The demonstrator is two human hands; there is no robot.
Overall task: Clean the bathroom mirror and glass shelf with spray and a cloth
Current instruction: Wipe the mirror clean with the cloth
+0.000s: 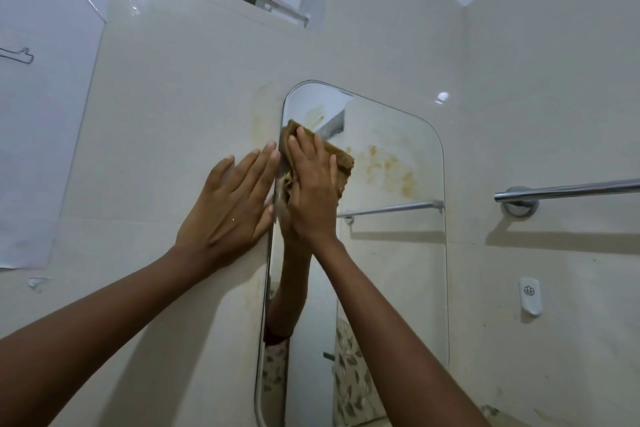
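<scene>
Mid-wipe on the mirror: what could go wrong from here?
1. The brown cloth, pressed by the right hand, may smear the orange stains across the mirror rather than lift them.
2. The left hand braces on the wall tile with fingertips at the mirror's bare edge; a slip might nick them.

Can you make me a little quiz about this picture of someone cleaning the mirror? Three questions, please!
1. Which hand presses the brown cloth against the mirror? A) left B) right C) both
2. True or false: the left hand lies flat on the wall beside the mirror.
3. Fill the gap: a shiny metal ___ is fixed to the wall to the right of the mirror.

Key
1. B, the right hand
2. True
3. towel rail
</scene>
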